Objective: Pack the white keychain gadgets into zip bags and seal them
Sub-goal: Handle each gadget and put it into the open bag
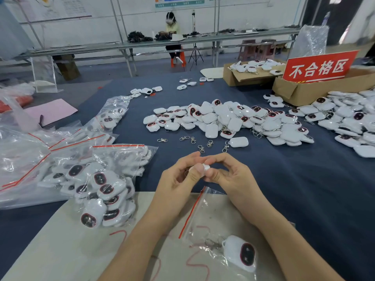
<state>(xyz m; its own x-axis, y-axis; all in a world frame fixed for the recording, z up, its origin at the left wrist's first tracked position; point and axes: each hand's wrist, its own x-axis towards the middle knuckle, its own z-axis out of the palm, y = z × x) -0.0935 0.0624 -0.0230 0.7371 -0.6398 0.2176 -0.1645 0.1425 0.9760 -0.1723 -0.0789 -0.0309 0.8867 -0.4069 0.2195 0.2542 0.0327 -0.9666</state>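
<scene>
Blue cloth [284,179], zip bag [200,216] holding gadget [241,252]

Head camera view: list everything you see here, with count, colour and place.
loose gadgets: many, white, heaped centre and right on the blue cloth
clasps: several, silver, before the heap
filled zip bags: several, clear, left
zip bag: one, clear, on the beige board, one gadget inside
boxes: two, brown, far right
sign: one, red, far right
pink sheet: one, far left
held gadget: one, white, centre, pinched
left hand: one, bare, pinching it
right hand: one, bare, pinching it
</scene>
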